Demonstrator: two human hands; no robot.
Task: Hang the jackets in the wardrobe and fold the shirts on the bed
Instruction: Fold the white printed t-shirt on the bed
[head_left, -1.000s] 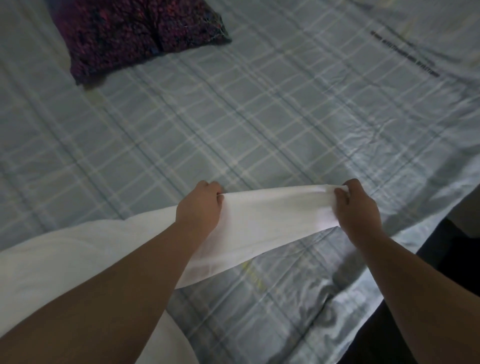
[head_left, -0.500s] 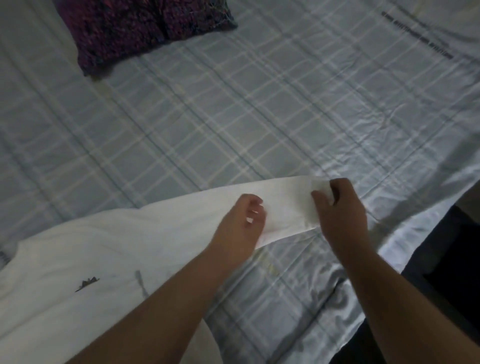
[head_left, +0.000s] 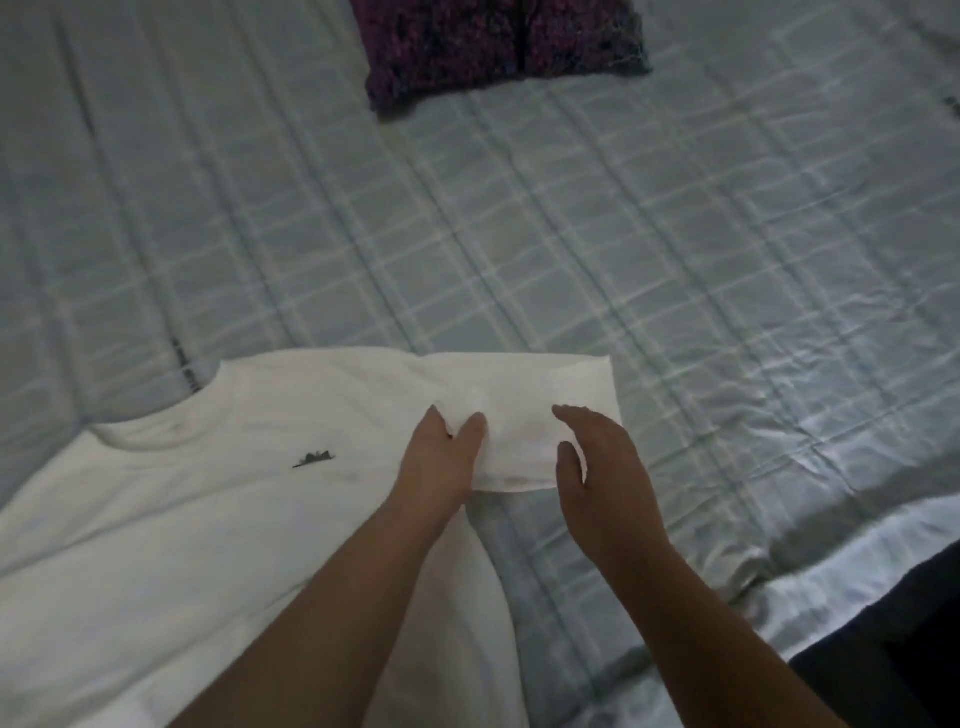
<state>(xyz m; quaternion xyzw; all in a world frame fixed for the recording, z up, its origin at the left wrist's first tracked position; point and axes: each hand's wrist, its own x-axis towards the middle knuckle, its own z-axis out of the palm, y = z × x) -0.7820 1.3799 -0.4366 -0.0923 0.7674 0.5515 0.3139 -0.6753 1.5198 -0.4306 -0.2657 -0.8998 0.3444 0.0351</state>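
Shirt sleeve (head_left: 524, 400) now dropped flat onto bed (head_left: 597, 249); left hand (head_left: 441, 462) spread, pressing it, right hand (head_left: 602, 478) spread over it

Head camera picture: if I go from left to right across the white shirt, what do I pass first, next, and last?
shirt collar → small dark logo → left hand → right hand → bare checked bedsheet

Dim, cool light is falling; the white short-sleeved shirt (head_left: 208, 519) is showing brightest, the pale checked bedsheet (head_left: 675, 260) glinting at right, everything blurring softly.
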